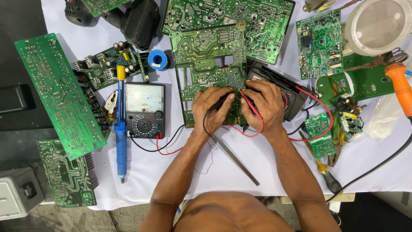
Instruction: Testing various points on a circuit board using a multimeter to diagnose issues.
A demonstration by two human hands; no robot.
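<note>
A green circuit board (209,64), solder side up, lies at the middle of the white-covered table (257,163), and both hands rest on its near edge. The left hand (210,107) has its grip closed around a black test probe (219,104), the tip pressed down to the board; the right hand (264,105) has its grip closed on a red test probe (250,103), angled in toward the same spot, so the two tips sit just beside each other. Red and black leads (171,148) trail from under the hands leftward to an analogue multimeter (144,110) lying face up near the board. A blue desoldering pump (121,124) with a yellow end lies touching the meter's left side. A long metal file (235,159) lies slantwise between the forearms. A second, dark meter (292,96) sits partly under the right hand. Farther out, a large bare board (58,94) lies at the left, and an orange-handled soldering iron (401,83) at the right edge.
</note>
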